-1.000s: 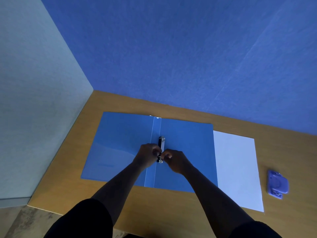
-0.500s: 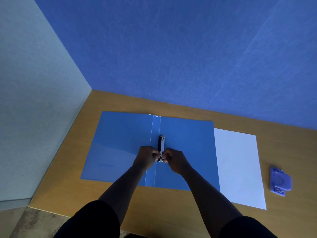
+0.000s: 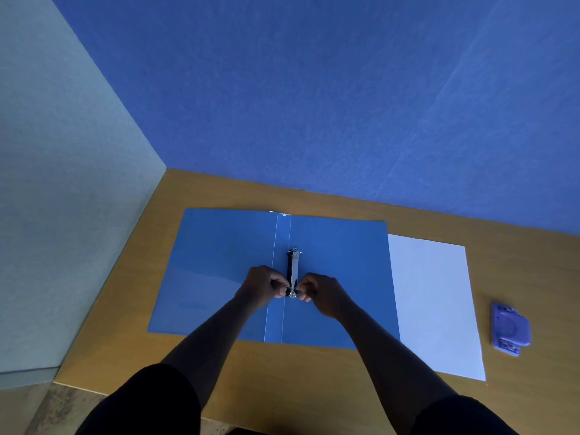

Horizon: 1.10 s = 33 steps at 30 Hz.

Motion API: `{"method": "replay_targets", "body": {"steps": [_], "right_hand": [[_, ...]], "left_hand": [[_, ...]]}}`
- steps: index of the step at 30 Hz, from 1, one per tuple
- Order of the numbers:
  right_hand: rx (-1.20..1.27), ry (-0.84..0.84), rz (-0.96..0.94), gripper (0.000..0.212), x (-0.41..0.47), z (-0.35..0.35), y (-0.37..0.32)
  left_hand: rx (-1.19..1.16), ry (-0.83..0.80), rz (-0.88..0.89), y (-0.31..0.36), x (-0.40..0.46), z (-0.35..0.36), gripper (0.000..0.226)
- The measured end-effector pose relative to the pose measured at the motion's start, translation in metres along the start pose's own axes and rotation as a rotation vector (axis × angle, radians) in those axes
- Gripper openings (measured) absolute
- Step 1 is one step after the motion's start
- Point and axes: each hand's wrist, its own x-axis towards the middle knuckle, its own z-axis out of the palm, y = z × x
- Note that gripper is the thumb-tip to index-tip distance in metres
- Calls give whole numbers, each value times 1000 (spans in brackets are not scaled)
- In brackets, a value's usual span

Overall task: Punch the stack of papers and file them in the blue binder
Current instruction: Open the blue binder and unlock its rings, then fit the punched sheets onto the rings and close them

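Observation:
The blue binder [image 3: 219, 271] lies open flat on the wooden desk [image 3: 138, 277]. Its metal ring mechanism [image 3: 293, 265] runs along the spine. My left hand [image 3: 263, 287] and my right hand [image 3: 320, 291] pinch the near end of that mechanism from either side, fingertips on the near ring. The far ring looks parted. A stack of white papers [image 3: 436, 302] lies just right of the binder, touching its edge. A purple hole punch [image 3: 510, 329] sits to the right of the papers.
A blue wall rises behind the desk and a grey wall [image 3: 62, 215] closes off the left side. The desk's near edge runs under my forearms, with floor [image 3: 47, 409] showing at the lower left.
Both hands have stayed on the near end of the ring mechanism, shifting slightly. The view has tilted a little. Papers and punch have not moved.

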Motion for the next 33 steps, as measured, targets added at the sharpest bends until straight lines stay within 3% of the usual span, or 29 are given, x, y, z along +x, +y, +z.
{"method": "replay_targets", "body": {"steps": [3, 7, 9, 12, 16, 20, 26, 33], "right_hand": [[-45, 44, -44, 13, -11, -15, 5], [-55, 246, 12, 22, -38, -45, 23], [-83, 349, 97, 20, -50, -63, 36], [-173, 467, 229, 20, -72, -94, 61], [-293, 578, 382, 37, -108, -129, 103], [-397, 628, 492, 37, -134, -156, 145], [-363, 582, 573, 30, -138, -175, 170], [-141, 650, 630, 30, -131, -190, 174]], "left_hand": [[66, -19, 6, 5, -6, -10, 26], [207, 143, 157, 40, -6, -2, 5], [236, 153, 245, 64, -2, 18, 11], [374, 48, 406, 104, 5, 65, 16], [625, -124, 556, 143, 4, 143, 39], [933, -158, 651, 168, 5, 202, 57], [1045, -102, 501, 183, 13, 237, 62], [963, -102, 415, 181, 10, 246, 64]]}}
